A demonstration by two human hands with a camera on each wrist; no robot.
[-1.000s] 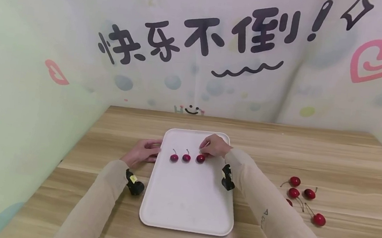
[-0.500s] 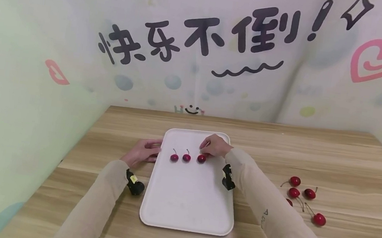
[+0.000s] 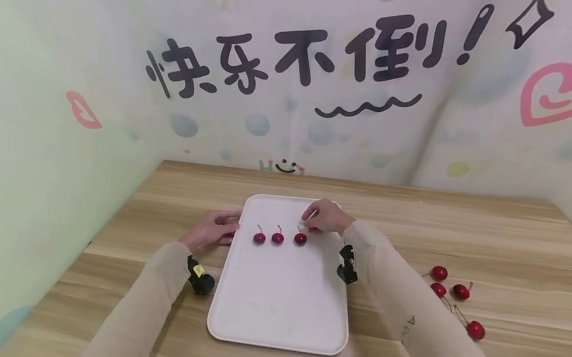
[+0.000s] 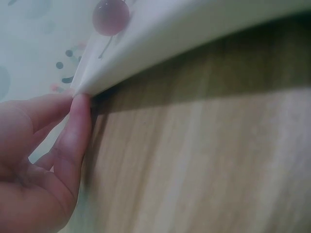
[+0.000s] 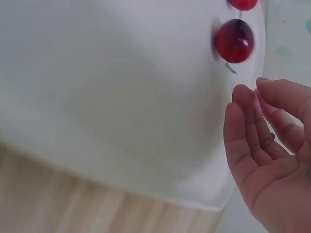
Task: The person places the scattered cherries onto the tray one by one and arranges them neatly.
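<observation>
A white tray [image 3: 277,319] lies lengthwise on the table, with three red cherries in a row across its far half: a left cherry [image 3: 259,238], a middle one [image 3: 277,238] and a right one [image 3: 300,238]. Each has its stem pointing toward the back. My right hand [image 3: 328,216] hovers over the tray's far right corner, just beside the right cherry. In the right wrist view its fingers are loosely bent, a small gap from the cherry [image 5: 235,41] and its stem, holding nothing. My left hand [image 3: 212,229] touches the tray's left rim with extended fingertips.
Several loose cherries with stems, among them a front cherry [image 3: 475,330], lie on the wooden table [image 3: 470,235] to the right of the tray, beyond my right forearm. A printed cloth backdrop [image 3: 294,103] stands behind the table.
My right hand has let go of the right cherry and drawn slightly away to the right, so its stem now shows. The left hand stays at the tray's rim.
</observation>
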